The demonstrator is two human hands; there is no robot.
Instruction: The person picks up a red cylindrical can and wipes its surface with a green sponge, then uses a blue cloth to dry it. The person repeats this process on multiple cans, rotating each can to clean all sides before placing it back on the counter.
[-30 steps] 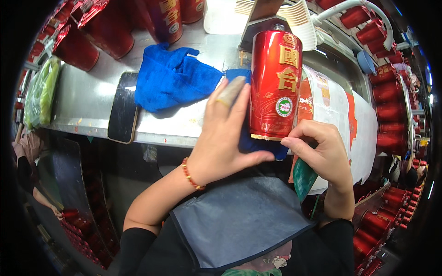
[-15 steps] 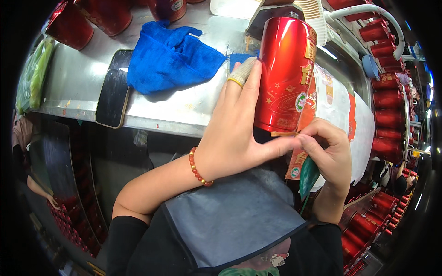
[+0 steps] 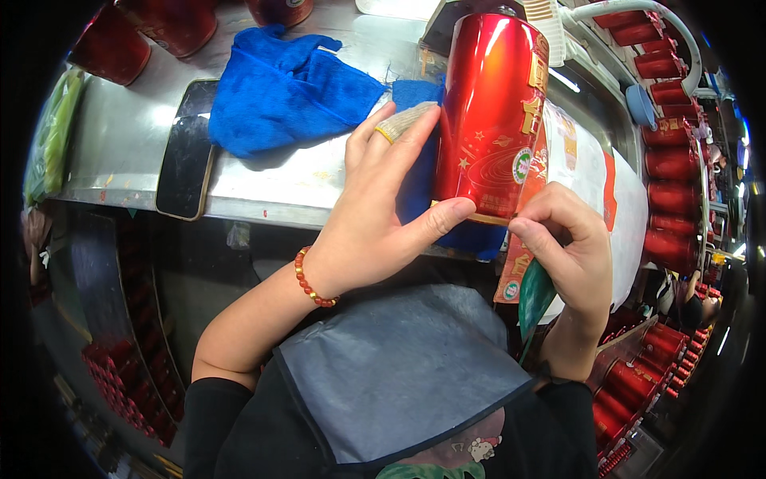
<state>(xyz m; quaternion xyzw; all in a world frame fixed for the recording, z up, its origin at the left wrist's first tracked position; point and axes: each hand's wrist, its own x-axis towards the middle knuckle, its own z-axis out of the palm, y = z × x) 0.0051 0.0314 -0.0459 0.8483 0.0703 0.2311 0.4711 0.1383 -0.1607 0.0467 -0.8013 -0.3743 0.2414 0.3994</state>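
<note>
A glossy red bottle (image 3: 488, 112) with gold raised characters and a round green-and-white emblem lies with its base toward me. My left hand (image 3: 375, 188) is spread along its left side, index fingertip against the wall and thumb at the base edge; a knitted finger cover is on one finger. A thin gold strip (image 3: 487, 218) runs along the base edge. At the base's right corner, my right hand (image 3: 568, 247) pinches its end between thumb and index finger. Below that hand hangs a green pointed piece (image 3: 536, 302), its upper end hidden. A printed red-orange sheet (image 3: 511, 275) lies beside it.
A blue cloth (image 3: 279, 92) and a dark phone (image 3: 185, 152) lie on the metal table (image 3: 120, 172). Red containers (image 3: 112, 46) stand at the far left. White paper sheets (image 3: 626, 231) are to the right, past them a rack of red bottles (image 3: 674, 195). A white curved pipe (image 3: 686, 40) arches at the upper right.
My left hand has drawn left and its thumb has moved from the right hand's fingertips to the base edge. My right hand has risen slightly, still pinched. The bottle sits slightly higher and farther left.
</note>
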